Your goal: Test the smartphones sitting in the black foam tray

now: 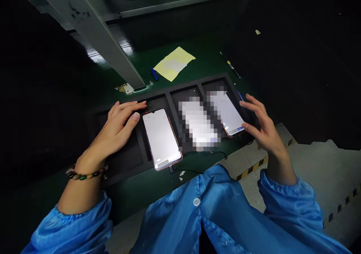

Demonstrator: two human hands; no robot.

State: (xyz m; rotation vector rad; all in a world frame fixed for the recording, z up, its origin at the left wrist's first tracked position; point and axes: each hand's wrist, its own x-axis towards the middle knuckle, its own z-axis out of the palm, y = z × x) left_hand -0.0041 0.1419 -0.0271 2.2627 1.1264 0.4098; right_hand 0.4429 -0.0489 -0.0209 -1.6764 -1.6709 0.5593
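A black tray with compartments [142, 148] lies on the green table, and lit smartphones rest in it. My left hand [121, 124] lies over the tray's left part with fingers stretched out, its thumb beside the left phone [162, 139]. The middle phone [200, 128] has its screen blurred out by pixelation. At the right end, my right hand [261, 124] is spread, holding nothing. Its thumb is at the lower right corner of the right phone [229, 114]; whether it touches cannot be told. A cable runs from the left phone's lower end.
Behind the tray are a yellow paper sheet [175, 64], a blue pen cap or similar piece [154, 74] and a dark pen [231, 66]. A grey metal post [113, 47] stands at the back left. Black panels or curtains flank both sides.
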